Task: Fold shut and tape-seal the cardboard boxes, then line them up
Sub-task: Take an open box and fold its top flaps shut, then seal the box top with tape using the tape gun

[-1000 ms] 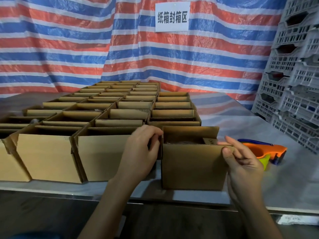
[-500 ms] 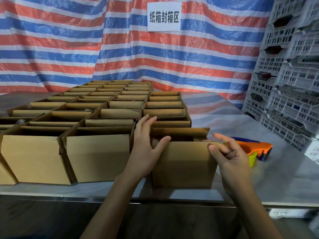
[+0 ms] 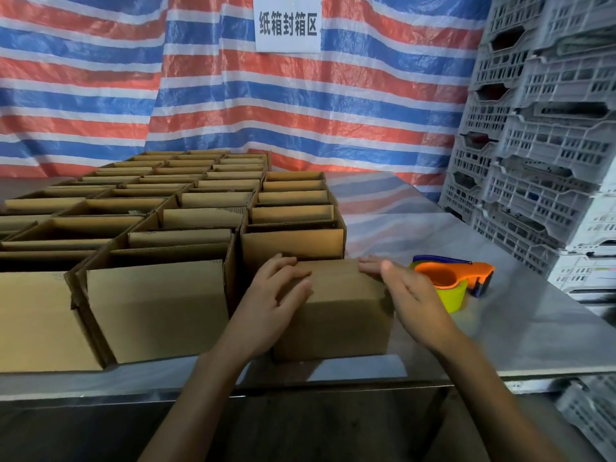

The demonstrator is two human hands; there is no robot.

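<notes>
While a sign [image 3: 288, 26] reading 纸箱封箱区 hangs on the striped tarp [image 3: 100, 95], the cardboard box [image 3: 340, 318] sits at the table [image 3: 533, 328] edge beneath the left hand [image 3: 276, 295] and right hand [image 3: 403, 291], whose straight fingers [image 3: 368, 265] press its flaps flat, gripping nothing

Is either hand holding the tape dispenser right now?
No: the tape dispenser lies on the table, while the left hand and right hand are both on the box.

Near the front edge of the bench [image 3: 533, 331] stands a cardboard box [image 3: 336, 325] with its flaps folded down. The left hand [image 3: 276, 301] and the right hand [image 3: 411, 295] press flat on its top. An orange tape dispenser [image 3: 456, 278] lies just beside it, toward the right edge. Rows of open cardboard boxes [image 3: 156, 305] fill the left part.
</notes>
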